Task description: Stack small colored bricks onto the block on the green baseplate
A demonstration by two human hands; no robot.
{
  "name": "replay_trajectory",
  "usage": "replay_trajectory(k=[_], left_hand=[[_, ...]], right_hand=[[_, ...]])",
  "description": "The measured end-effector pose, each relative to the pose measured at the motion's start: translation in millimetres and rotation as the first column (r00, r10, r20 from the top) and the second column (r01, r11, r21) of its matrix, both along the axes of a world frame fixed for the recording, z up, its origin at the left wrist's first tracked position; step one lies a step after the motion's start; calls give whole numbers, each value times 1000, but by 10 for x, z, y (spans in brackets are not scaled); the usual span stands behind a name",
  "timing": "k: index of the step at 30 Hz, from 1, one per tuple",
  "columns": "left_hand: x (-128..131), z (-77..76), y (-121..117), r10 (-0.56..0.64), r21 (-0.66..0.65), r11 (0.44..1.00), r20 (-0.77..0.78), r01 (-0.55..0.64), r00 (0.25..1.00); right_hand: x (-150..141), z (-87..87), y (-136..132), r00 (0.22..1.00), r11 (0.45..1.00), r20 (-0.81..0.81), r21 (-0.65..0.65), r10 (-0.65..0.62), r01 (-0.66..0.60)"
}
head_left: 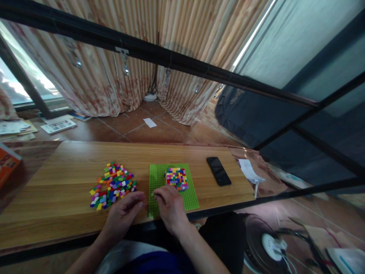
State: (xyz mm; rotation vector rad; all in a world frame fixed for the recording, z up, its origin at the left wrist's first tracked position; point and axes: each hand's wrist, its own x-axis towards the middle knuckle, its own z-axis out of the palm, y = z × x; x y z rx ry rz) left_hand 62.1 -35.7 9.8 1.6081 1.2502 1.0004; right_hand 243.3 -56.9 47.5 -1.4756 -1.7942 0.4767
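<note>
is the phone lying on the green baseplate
No, the phone lies on the bare wooden table, to the right of the green baseplate.

Near edge of green baseplate (159,182) hidden under right hand (171,207); fingertips too small to tell any brick held. Orange box (7,163) cut off at table's left edge.

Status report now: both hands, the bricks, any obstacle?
Left hand beside loose brick pile; grip unclear. Right hand on green baseplate, below brick block. Phone apart.
</note>
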Motion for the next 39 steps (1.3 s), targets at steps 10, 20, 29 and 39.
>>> replay_trajectory(k=[10,20,29,39], left_hand=[[6,33,11,-4,37,999,-54,6,999],[-10,5,20,-23,87,996,-120,33,993],[-33,-61,15,-32,109,993,-156,49,987],[-26,-64,24,-49,156,985,-178,78,983]], right_hand=[[1022,42,465,965,972,121,57,-231,226],[1070,27,696,971,996,223,-5,-88,92],[1094,91,726,987,1000,162,-8,-20,22],[1187,103,816,999,992,29,-125,36,-32]])
